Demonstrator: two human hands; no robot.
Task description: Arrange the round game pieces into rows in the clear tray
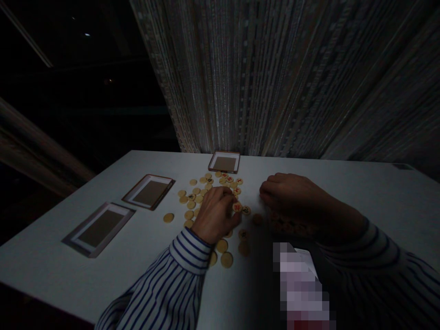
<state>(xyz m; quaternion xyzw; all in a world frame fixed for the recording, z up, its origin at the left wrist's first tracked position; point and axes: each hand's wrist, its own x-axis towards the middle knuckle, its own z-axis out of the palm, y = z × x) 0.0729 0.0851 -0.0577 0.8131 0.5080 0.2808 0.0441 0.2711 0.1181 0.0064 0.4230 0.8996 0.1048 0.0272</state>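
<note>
My left hand (217, 214) is closed, its thumb and fingers pinching a round xiangqi piece with a red character (237, 207). Around and beneath it, several pale wooden xiangqi pieces (191, 205) lie scattered on the white table, some with red or dark characters, others plain side up. A dark-marked piece (246, 210) lies just right of the pinched one. My right hand (292, 192) has its fingers curled inward, and whatever they hold is hidden. In its shadow, below the palm, sits a tight group of pieces (288, 225).
Three shallow rectangular box parts lie on the white table (144, 247): one at the back (224, 163), another at left (149, 191), a third nearer me (98, 229). A bright-screened device (308, 262) is partly covered by blurred blocks. String curtains (247, 82) hang behind the table.
</note>
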